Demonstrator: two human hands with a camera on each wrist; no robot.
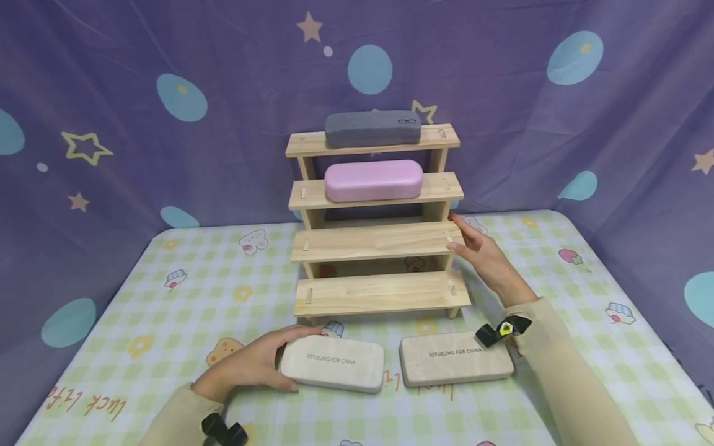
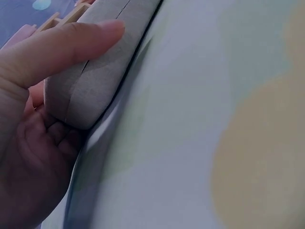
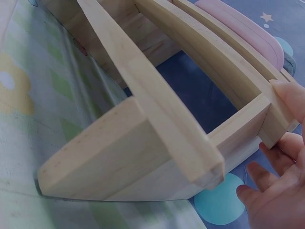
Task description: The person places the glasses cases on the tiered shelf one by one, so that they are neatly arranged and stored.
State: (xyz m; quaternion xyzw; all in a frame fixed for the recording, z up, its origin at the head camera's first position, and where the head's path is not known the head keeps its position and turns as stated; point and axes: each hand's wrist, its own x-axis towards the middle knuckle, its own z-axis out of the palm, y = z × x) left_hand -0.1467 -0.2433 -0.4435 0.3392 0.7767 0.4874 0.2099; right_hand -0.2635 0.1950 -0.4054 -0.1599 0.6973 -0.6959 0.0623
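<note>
A staged tabletop set, probably a recording corner in a home or studio: a purple backdrop cloth [image 1: 502, 124] printed with stars and planets hangs behind the table (a checked cartoon tablecloth [image 1: 167, 297] covers it), and a stepped wooden display rack [image 1: 379, 291] holds glasses cases

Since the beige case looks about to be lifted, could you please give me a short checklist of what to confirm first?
1. Left hand grips the left beige case: ok, thumb on top in the left wrist view, fingers round its end.
2. Right hand steadies the wooden rack: ok, fingertips touch the right end of the third shelf.
3. Free shelf space: ok, the two lower shelves are bare.
4. Upper shelves settled: ok, the grey case and the pink case lie flat.
5. Second beige case clear of the first: ok, a gap shows between them.
6. Grip firm enough: cannot tell.
</note>
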